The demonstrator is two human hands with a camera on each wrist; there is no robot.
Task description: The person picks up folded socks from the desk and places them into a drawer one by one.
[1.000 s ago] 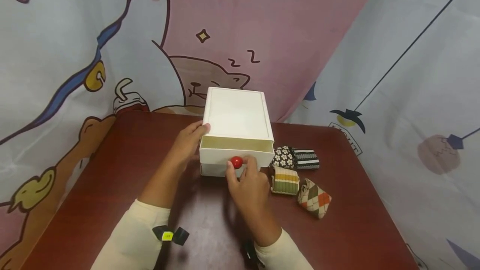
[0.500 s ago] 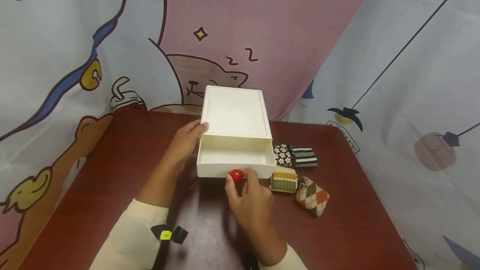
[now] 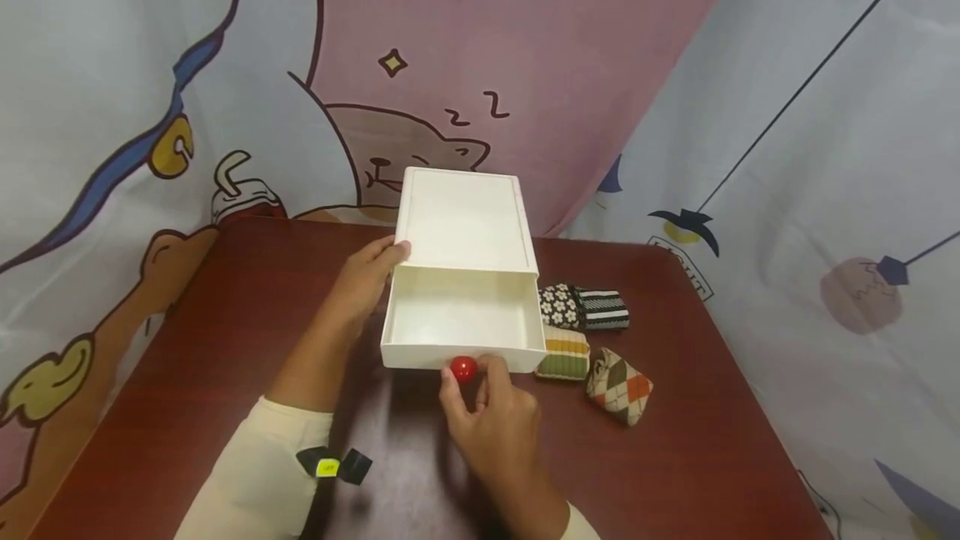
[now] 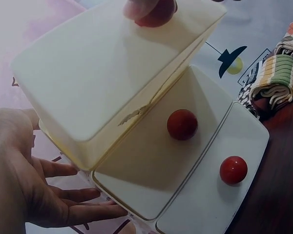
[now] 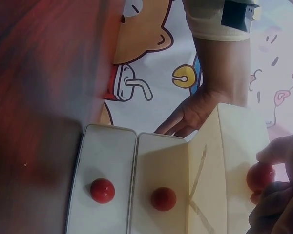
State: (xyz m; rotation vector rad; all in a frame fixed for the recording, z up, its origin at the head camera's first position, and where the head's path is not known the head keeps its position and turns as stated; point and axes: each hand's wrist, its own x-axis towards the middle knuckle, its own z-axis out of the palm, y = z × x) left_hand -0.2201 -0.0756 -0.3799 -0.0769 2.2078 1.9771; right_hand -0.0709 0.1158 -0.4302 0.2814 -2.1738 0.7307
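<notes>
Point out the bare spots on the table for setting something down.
Bare tabletop lies left of the left hand, up to the curtain. More lies near the front right edge, past the argyle sock roll. Crowded: right of the open drawer, where sock rolls cluster, and around the right hand.

A dark red-brown surface (image 3: 675, 457) carrying a drawer box and folded socks.

The white drawer box (image 3: 461, 219) stands near the far edge; just to its right lie four rolled sock pairs: floral (image 3: 558, 305), black striped (image 3: 602, 309), green-yellow striped (image 3: 564, 353) and argyle (image 3: 618, 385).
</notes>
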